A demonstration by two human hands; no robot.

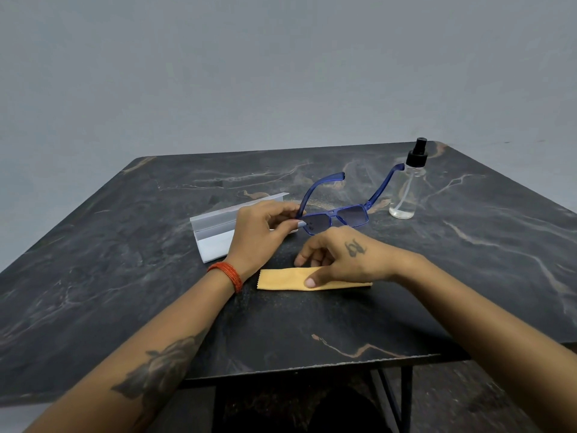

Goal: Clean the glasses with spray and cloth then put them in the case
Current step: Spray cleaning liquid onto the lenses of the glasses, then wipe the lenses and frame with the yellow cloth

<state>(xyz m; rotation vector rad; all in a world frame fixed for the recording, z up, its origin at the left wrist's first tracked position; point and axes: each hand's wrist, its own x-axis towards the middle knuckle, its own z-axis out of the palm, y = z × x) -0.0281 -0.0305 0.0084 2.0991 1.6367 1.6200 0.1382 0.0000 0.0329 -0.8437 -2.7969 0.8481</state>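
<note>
Blue-framed glasses (pixel 346 214) with tinted lenses are held just above the table, temples unfolded and pointing away from me. My left hand (pixel 260 228) pinches the frame's left corner at the hinge. My right hand (pixel 340 257) rests over a folded yellow cloth (pixel 281 279) lying flat on the table; its thumb presses the cloth, the fingers are curled above it. A clear spray bottle (pixel 407 189) with a black nozzle stands upright at the far right. An open white case (pixel 215 228) lies behind my left hand, partly hidden by it.
The dark marble-patterned table (pixel 125 260) has its near edge close to my body and black metal legs below. A plain grey wall stands behind it. Red bangles (pixel 228 273) circle my left wrist.
</note>
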